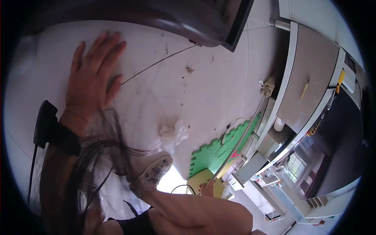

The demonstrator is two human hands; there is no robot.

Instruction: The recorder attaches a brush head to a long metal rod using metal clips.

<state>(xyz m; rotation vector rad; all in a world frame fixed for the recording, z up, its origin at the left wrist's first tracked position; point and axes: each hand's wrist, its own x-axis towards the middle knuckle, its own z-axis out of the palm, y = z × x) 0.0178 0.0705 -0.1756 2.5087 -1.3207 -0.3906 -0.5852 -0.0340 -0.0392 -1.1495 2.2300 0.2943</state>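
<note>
I splay the left hand (93,72), the right hand (206,189) gripping the stick (239,143): likely sweeping, next needing reach under the cabinet (311,66).

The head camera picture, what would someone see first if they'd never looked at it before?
Probably the left hand, spread palm-down on the pale floor at the upper left. Next might be the bright green mat with its toothed edge, right of the middle. Then the long thin pole slanting past it, held by the right hand lower down.
</note>
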